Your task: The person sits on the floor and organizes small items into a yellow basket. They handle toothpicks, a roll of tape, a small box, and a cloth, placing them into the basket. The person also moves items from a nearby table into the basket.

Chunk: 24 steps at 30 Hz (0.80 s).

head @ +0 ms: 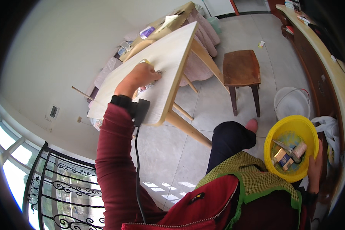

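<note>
My left hand (pixel 142 75) reaches onto the pale wooden table (pixel 172 54), its fingers curled around a small grey patterned item (pixel 152 84) that is mostly hidden. A yellowish thing (pixel 144 61) shows just beyond the knuckles. At the lower right, my right hand (pixel 315 169) grips the side of a round yellow woven basket (pixel 268 152). Inside the basket lie scissors (pixel 282 144), a pinkish roll (pixel 300 149) and a small gold and dark blue box (pixel 283 159) bearing writing.
A brown wooden stool (pixel 241 67) and a white bucket (pixel 292 103) stand on the grey tiled floor. Along the right runs a wooden cabinet (pixel 307 60). A second, cloth-covered table (pixel 187 11) adjoins the far side. A black cable (pixel 137 161) hangs from my left wrist.
</note>
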Motion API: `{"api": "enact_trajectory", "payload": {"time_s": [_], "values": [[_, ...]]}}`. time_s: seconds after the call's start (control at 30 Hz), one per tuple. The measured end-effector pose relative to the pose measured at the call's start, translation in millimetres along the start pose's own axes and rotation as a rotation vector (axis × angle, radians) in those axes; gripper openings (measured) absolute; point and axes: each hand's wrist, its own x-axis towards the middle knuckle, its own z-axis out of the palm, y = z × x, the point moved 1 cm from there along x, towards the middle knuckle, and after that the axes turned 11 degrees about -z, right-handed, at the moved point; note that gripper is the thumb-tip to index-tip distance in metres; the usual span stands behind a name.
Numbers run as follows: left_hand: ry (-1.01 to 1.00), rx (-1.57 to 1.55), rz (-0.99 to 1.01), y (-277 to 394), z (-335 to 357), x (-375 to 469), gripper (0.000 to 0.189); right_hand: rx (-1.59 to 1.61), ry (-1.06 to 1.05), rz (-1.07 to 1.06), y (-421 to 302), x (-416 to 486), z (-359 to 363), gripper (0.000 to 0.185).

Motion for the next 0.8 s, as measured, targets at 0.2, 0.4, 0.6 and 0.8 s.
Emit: {"api": "enact_trajectory", "payload": {"time_s": [0.2, 0.4, 0.6, 0.8], "values": [[0.118, -0.234, 0.052, 15, -5, -17, 0.028, 0.074, 0.011, 0.039, -1, -1, 1, 0.070], [0.089, -0.558, 0.418, 104, 11, -102, 0.015, 0.118, 0.017, -0.002, -12, 6, 10, 0.065], [-0.385, -0.491, 1.119, 245, 165, -166, 0.015, -0.054, 0.074, 0.056, -24, 2, 12, 0.063], [-0.402, -0.134, 1.255, 323, 283, -179, 0.021, -0.016, 0.126, 0.129, -35, 8, 16, 0.064]]}}
